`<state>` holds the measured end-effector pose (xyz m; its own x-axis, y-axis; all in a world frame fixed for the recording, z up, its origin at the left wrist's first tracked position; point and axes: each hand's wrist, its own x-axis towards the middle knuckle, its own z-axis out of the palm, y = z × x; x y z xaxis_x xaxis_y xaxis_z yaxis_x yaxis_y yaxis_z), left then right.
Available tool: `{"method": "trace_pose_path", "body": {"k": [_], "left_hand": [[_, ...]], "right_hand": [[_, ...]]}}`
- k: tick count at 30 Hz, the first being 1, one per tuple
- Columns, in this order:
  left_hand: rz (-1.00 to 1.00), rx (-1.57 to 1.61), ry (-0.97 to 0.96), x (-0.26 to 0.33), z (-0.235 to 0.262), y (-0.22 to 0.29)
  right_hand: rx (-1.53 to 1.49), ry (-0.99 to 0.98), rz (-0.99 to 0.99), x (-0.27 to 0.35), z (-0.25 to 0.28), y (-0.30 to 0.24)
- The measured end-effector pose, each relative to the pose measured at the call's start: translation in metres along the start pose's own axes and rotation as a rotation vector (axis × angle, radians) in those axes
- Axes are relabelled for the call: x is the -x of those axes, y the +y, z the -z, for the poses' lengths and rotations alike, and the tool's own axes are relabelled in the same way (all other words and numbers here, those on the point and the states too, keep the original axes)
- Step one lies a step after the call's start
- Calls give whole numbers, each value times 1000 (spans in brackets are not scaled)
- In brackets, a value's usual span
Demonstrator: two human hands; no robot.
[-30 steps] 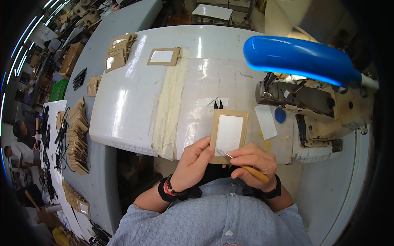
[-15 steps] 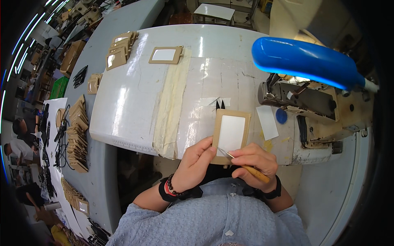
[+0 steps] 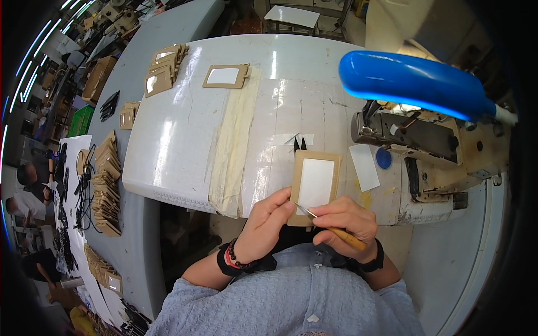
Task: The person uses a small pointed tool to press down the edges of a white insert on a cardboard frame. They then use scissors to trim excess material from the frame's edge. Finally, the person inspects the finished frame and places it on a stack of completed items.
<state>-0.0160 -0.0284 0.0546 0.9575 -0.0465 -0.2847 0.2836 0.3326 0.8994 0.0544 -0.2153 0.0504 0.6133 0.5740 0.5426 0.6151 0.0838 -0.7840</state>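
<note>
**Mia:** Head view looks down on two hands. What are they holding?

**Ben:** The left hand pinches the bottom left corner of a flat brown card frame with a white window. Its grip is clamped on that corner. The frame lies at the near edge of the white worktop, just in front of the grey sewing machine.

**Mia:** And the other one?

**Ben:** The right hand has its grip shut around a thin pointed tool with a yellow wooden handle. The metal tip touches the frame's bottom edge.

**Mia:** How do you do this bit well?

**Ben:** I think you hold the frame flat and still, and keep the tip low and slow, so it does not slip and scratch the white part. Keep the left thumb away from the point.

**Mia:** What else is there?

**Ben:** Small black snips lie just past the frame. Another brown frame lies far back, well apart.
</note>
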Motion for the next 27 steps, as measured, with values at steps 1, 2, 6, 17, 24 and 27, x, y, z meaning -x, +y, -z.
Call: {"method": "trace_pose_path", "body": {"k": [1, 2, 6, 17, 24, 27], "left_hand": [[-2, 2, 0, 0, 0, -1], [-6, -13, 3, 0, 0, 0], [-30, -36, 4, -2, -1, 2], [-58, -90, 21, -1, 0, 2], [-71, -120, 14, -1, -1, 4], [-72, -125, 9, 0, -1, 5]], "right_hand": [[1, -2, 0, 0, 0, 0], [5, -6, 3, 0, 0, 0], [20, -13, 17, 0, 0, 0], [13, 8, 51, -1, -1, 0], [41, 0, 61, -1, -1, -2], [49, -2, 62, -2, -2, -2]]}}
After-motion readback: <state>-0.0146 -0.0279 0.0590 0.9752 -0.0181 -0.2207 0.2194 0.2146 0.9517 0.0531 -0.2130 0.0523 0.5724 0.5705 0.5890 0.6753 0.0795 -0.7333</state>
